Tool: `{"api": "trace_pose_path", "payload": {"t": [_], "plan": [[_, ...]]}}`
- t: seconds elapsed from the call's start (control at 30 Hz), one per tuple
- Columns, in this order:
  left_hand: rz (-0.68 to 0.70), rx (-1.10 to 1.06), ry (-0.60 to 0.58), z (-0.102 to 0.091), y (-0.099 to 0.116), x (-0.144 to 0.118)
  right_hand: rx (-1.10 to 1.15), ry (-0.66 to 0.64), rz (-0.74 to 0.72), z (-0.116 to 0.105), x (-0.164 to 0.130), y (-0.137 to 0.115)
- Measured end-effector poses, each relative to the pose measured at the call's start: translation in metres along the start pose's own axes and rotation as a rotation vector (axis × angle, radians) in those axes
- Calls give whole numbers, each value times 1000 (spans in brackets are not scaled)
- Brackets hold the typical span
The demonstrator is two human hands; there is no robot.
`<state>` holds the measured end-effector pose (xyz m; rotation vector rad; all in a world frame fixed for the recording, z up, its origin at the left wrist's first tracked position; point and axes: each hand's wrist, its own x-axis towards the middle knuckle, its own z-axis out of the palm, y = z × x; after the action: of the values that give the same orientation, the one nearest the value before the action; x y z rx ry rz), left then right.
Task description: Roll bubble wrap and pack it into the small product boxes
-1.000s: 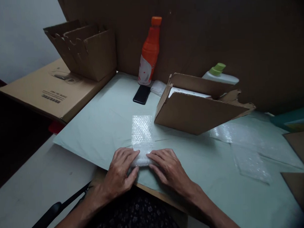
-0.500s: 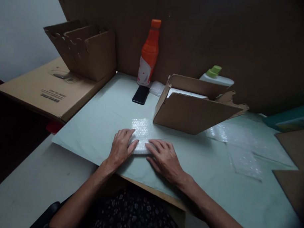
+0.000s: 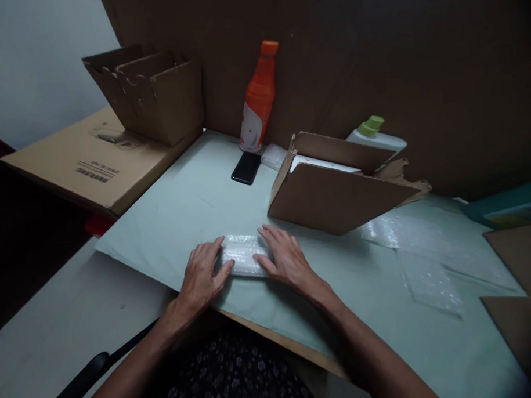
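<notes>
No text is legible. The flat carton [image 3: 76, 150] left of the orange bottle [image 3: 259, 95] bears small, blurred print [image 3: 95, 172].

We wear black garment [image 3: 228, 374], small pale flower print [image 3: 259, 365] scattered over it. Forearms [image 3: 352, 329] bare; left hand [image 3: 202, 274], right hand [image 3: 287, 259] bare too, fingers [image 3: 272, 235] slim.

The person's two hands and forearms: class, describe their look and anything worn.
The left hand and right hand are gloveless; no ring or watch shows. The left forearm and right forearm are bare, no sleeves in view. Between them is a black garment patterned with pale flowers.
</notes>
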<state>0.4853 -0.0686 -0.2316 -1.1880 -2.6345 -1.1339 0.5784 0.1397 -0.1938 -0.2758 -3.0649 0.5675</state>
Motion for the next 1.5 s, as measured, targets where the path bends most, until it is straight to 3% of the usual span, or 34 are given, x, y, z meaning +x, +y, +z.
{"api": "trace_pose_path", "payload": {"t": [0.1, 0.2, 0.4, 0.47, 0.63, 0.7, 0.77, 0.9, 0.97, 1.0, 1.13, 1.27, 1.4, 1.5], "plan": [[-13, 4, -9, 1, -4, 4, 20, -93, 19, 0, 17, 6], [2, -89, -61, -8, -8, 4, 190, -75, -69, 1, 12, 7], [-72, -433, -393, -25, -4, 4, 604, -99, -64, 0, -33, -2], [-108, -471, -485, -20, 4, 3, 689, -54, -6, 2, -47, -2], [-175, -545, -569, 3, 27, 5, 816, 45, 107, -5, -74, 13], [-93, -512, -541, 5, 40, 17, 755, 111, 139, -27, -82, 20], [67, -428, -397, 1, 57, 42, 695, 200, 137, -64, -85, 28], [466, -194, 16, -5, 100, 119, 660, 533, 111, -156, -69, 61], [581, -53, 122, 2, 119, 157, 605, 708, 132, -194, -50, 89], [603, 9, 132, 8, 125, 173, 549, 729, 157, -209, -40, 104], [604, 170, 56, 29, 135, 202, 0, 480, 401, -249, -10, 146], [655, 192, 72, 33, 132, 196, -465, 228, 520, -261, 11, 136], [658, 196, 89, 31, 131, 194, -544, 87, 478, -242, 39, 114], [637, 175, 78, 31, 133, 196, -495, 48, 443, -225, 49, 116]]}}
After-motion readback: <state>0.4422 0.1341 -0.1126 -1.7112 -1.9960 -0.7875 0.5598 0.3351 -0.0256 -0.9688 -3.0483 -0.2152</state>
